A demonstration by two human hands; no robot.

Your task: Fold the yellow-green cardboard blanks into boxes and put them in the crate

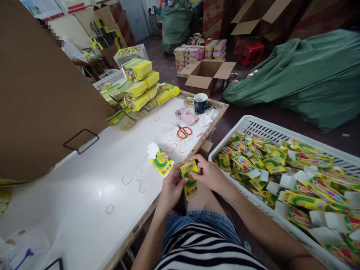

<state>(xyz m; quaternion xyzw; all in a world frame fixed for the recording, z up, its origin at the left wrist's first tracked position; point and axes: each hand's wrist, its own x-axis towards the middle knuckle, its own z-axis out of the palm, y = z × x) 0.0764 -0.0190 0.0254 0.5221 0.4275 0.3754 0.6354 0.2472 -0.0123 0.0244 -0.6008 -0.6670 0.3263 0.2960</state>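
Lower centre, between table edge [208,134] and basket rim [228,136], a yellow carton [191,187] is finger-pinched by left hand [171,187] and right hand [212,175].

Top [208,251] — black-and-white stripes | shorts [201,220] — blue denim | forearms [247,210] bare

A dark brown floor [165,71] runs back to a pale wall [70,32] hung with red-edged posters [42,8]; beside it stands what looks like a grey door [135,20], though the far end is dim. A low red plastic stool [255,48] sits toward the back — between open cardboard boxes [199,81] and a bulky green sack [306,71]. Nearer, a white tabletop [75,195] with a wooden rim [208,132] catches a soft glare — a large brown panel [42,93] rises at its left.
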